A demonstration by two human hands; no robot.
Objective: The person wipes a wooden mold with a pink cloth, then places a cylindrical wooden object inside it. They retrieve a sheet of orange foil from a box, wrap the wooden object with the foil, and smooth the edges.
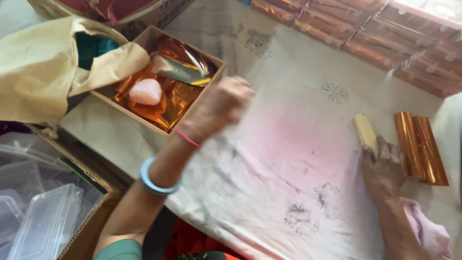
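nearest, right hand (382, 166) grips a pale wooden block (365, 131) pointing away; left hand (224, 103), blurred fist, grip unclear, hovers beside foil-filled box (144, 36).

Box (208, 82): sitting left of the cloth (288, 159), foil sheets (178, 72) lying inside.
Block (365, 131): lying on the cloth, right side.
Foil rolls (421, 147): lying right of the block.
Tubs (43, 212): sitting far left.

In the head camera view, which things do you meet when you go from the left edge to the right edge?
Clear plastic containers → pale blue bangle → pink heart-shaped piece in the wooden box → left hand → pale wooden block → right hand → copper foil rolls.
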